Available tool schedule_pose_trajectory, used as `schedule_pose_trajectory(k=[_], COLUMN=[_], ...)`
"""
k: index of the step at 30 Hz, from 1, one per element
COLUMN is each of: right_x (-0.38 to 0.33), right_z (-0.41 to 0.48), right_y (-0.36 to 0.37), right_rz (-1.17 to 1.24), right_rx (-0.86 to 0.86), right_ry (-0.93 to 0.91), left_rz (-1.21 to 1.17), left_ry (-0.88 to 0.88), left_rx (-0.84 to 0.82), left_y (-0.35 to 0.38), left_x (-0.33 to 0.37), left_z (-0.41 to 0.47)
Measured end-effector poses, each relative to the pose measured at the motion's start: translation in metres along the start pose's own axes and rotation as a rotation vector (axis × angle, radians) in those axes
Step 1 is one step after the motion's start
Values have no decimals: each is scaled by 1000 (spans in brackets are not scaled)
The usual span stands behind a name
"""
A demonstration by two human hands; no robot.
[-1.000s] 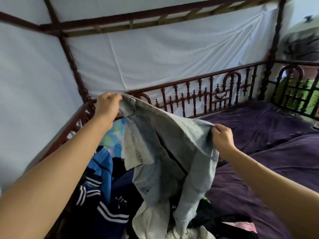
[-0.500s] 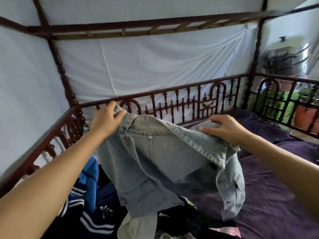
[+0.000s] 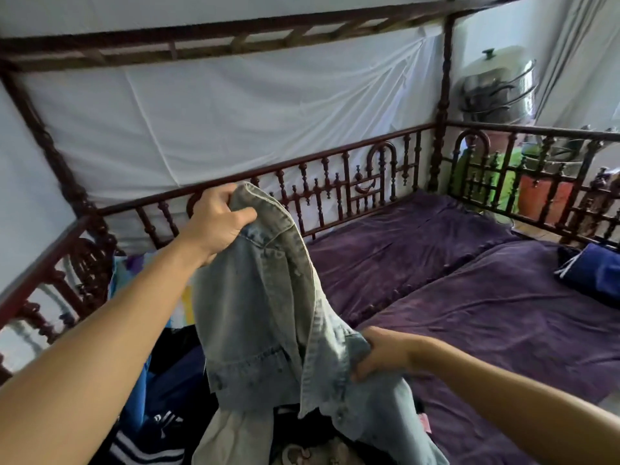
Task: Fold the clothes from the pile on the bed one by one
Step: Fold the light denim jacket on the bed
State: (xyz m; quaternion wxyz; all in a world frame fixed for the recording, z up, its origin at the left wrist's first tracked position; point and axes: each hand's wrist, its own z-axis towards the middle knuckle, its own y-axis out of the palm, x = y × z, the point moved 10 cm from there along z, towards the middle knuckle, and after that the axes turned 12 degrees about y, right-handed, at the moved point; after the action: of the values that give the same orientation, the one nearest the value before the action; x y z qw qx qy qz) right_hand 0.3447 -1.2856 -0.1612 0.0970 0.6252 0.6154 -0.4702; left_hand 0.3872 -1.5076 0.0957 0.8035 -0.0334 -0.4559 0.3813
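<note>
Over one purple bed (image 3: 503, 330), two hands grip one denim jacket (image 3: 261, 313).

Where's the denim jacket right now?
Head view, centre-left: the denim jacket hangs above the clothes pile. The left hand grips its top near the bed rail, and the right hand grips a lower edge.

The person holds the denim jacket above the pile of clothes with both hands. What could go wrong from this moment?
1. The denim jacket hangs bunched between the left hand, high near the collar, and the right hand, lower down; laid flat like this, it would probably fold unevenly.
2. Its lower end reaches into the pile, so moving it toward the purple blanket may drag other clothes along.
</note>
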Motion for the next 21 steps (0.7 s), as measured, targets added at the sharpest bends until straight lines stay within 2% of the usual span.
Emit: schedule_pose_trajectory(k=[2, 5, 7, 10, 12, 13, 17, 19, 21], right_x=[-4, -10, -11, -10, -10, -9, -2, -4, -6], right_z=[2, -7, -12, -14, -22, -30, -98, -125, -139], right_y=[5, 5, -3, -22, -49, -74, -206, -252, -281], right_rz=[139, 382, 376, 355, 321, 282, 392, 334, 85], right_rx=[8, -139, -147, -37, 108, 235, 878, 1041, 1112], right_ry=[-44, -106, -134, -216, -310, -361, -473, -427, -284], left_rz=[-6, -45, -85, -84, 31, 127, 552, 594, 704], left_ry=[16, 77, 83, 79, 88, 93, 127, 91, 82], left_rx=[21, 76, 129, 175, 171, 164, 117, -2, -232], left_y=[14, 36, 47, 58, 57, 54, 55, 86, 132], left_x=[12, 37, 49, 59, 58, 56, 57, 63, 72], left_z=[6, 12, 14, 14, 15, 14, -8, -24, -37])
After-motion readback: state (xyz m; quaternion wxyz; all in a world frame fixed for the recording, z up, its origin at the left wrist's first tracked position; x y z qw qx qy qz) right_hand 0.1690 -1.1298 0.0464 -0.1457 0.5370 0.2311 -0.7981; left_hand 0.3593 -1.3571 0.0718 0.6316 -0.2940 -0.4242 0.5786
